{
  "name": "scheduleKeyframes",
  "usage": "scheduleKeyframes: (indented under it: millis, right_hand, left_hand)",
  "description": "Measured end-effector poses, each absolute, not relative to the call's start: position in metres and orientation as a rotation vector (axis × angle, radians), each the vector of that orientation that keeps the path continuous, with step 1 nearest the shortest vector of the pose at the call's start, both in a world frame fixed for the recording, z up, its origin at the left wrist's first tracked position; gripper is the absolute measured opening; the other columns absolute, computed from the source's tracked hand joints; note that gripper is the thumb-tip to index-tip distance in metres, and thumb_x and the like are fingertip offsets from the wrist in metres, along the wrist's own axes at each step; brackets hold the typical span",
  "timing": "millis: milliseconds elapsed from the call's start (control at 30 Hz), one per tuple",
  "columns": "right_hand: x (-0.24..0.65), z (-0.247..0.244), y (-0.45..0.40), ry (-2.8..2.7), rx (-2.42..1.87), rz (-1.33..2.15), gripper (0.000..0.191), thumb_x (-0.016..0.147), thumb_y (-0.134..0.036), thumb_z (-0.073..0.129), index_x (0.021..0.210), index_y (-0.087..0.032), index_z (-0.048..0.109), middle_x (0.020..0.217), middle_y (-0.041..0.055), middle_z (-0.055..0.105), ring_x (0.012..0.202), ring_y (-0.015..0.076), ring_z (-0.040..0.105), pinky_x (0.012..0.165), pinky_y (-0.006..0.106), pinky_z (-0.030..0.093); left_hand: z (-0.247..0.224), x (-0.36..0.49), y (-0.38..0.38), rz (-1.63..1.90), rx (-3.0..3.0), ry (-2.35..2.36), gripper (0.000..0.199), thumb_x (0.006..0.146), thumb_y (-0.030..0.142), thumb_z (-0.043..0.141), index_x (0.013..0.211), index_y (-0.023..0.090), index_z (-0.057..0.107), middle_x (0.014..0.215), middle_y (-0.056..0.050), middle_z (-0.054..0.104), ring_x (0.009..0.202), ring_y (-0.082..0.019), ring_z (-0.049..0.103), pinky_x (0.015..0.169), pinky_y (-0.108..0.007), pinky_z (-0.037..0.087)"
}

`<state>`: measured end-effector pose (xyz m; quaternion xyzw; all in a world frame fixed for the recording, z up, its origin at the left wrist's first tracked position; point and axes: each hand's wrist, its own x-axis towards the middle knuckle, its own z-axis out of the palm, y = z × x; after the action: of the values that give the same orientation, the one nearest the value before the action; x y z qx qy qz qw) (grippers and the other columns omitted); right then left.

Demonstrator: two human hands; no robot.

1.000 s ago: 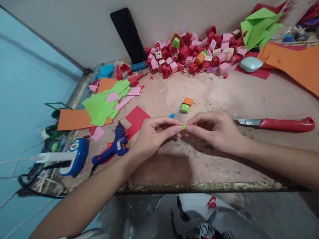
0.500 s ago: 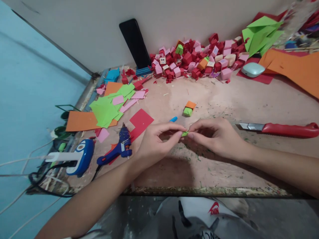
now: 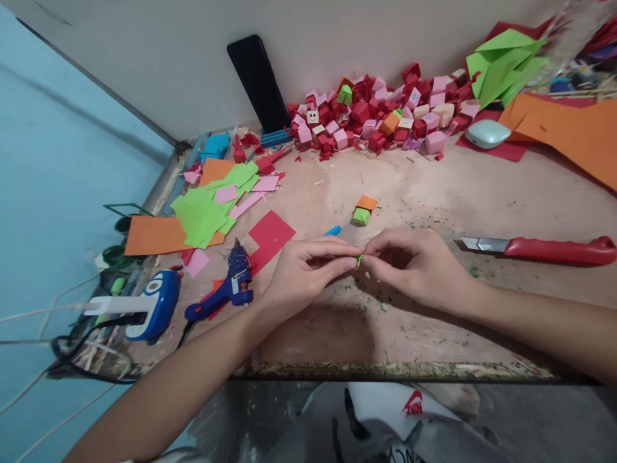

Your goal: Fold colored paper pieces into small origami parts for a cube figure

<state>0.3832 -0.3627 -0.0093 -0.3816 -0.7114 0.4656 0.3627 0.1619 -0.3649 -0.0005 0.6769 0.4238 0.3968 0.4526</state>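
Note:
A small piece of green paper [image 3: 359, 260] is pinched between the fingertips of both hands, low over the wooden table. My left hand [image 3: 315, 267] grips it from the left, thumb and fingers pressed together. From the right, my right hand [image 3: 414, 260] closes thumb and forefinger on the same piece; most of it is hidden by the fingertips. Just beyond the hands sits a little orange and green paper box [image 3: 364, 211]. The tip of a blue stick-like thing [image 3: 333, 230] shows behind my left hand.
A red-handled utility knife [image 3: 554, 249] lies at right, blade toward my right hand. A blue glue gun [image 3: 231, 286] rests at left near paper sheets [image 3: 200, 215]. Several small paper boxes [image 3: 366, 116] are heaped at the back beside a leaning phone [image 3: 258, 83].
The green paper has turned between my fingertips and less of it shows now. Both hands stay in nearly the same place, and the view has shifted very slightly.

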Motion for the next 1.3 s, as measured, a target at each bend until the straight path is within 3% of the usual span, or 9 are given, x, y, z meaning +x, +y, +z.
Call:
scheduleKeyframes:
  millis: [333,500,733,900,1033,1300]
  right_hand:
    - [0.3865,-0.0086,-0.3651,-1.889,-0.974,1.196,0.016,0.099,-0.026,0.069,0.096,-0.016,0.081,0.081,0.0048,0.080,0.063,0.0136,0.067,0.058,0.024,0.052]
    - [0.3868,-0.0080,-0.3641,-1.886,-0.939,1.250,0.018,0.094,-0.031,0.080,0.102,-0.015,0.083,0.086,0.0063,0.083,0.067,0.0157,0.070,0.061,0.026,0.053]
    - [0.3860,-0.0092,-0.3643,-1.848,-0.941,1.239,0.018,0.099,-0.029,0.074,0.092,-0.016,0.083,0.078,0.0044,0.080,0.063,0.0136,0.067,0.059,0.024,0.052]
    - [0.3873,-0.0108,-0.3649,-1.824,-0.960,1.221,0.019,0.100,-0.026,0.071,0.088,-0.015,0.081,0.071,0.0024,0.075,0.056,0.0110,0.061,0.054,0.022,0.048]
    - [0.3886,-0.0102,-0.3647,-1.922,-0.888,1.145,0.013,0.099,-0.022,0.072,0.091,-0.016,0.081,0.072,0.0004,0.074,0.058,0.0095,0.060,0.053,0.020,0.045]
    - [0.3850,-0.0093,-0.3643,-1.881,-0.861,1.067,0.016,0.100,-0.021,0.070,0.088,-0.016,0.080,0.069,0.0003,0.074,0.060,0.0104,0.063,0.058,0.022,0.049]
  left_hand:
    - [-0.0015,0.1648,-0.3660,1.024,1.610,1.092,0.006,0.083,0.020,0.084,0.088,0.022,0.086,0.090,-0.004,0.084,0.081,-0.018,0.079,0.075,-0.029,0.067]
    - [-0.0009,0.1641,-0.3675,1.051,1.614,1.127,0.004,0.084,0.022,0.084,0.088,0.020,0.085,0.087,-0.004,0.083,0.077,-0.017,0.078,0.071,-0.026,0.065]
    - [-0.0013,0.1654,-0.3714,1.082,1.829,1.064,0.006,0.090,0.015,0.079,0.090,0.019,0.084,0.089,-0.003,0.082,0.082,-0.014,0.077,0.078,-0.023,0.062]
    - [-0.0026,0.1632,-0.3676,1.013,1.692,1.077,0.008,0.086,0.020,0.084,0.095,0.018,0.085,0.091,-0.003,0.084,0.080,-0.014,0.077,0.074,-0.022,0.062]
    - [0.0002,0.1631,-0.3696,0.946,1.734,1.098,0.006,0.089,0.016,0.081,0.085,0.018,0.084,0.079,0.000,0.080,0.069,-0.011,0.072,0.066,-0.020,0.057]
    - [0.0014,0.1677,-0.3742,0.971,1.547,1.156,0.008,0.086,0.024,0.083,0.083,0.017,0.083,0.075,-0.002,0.079,0.065,-0.013,0.070,0.062,-0.022,0.056]
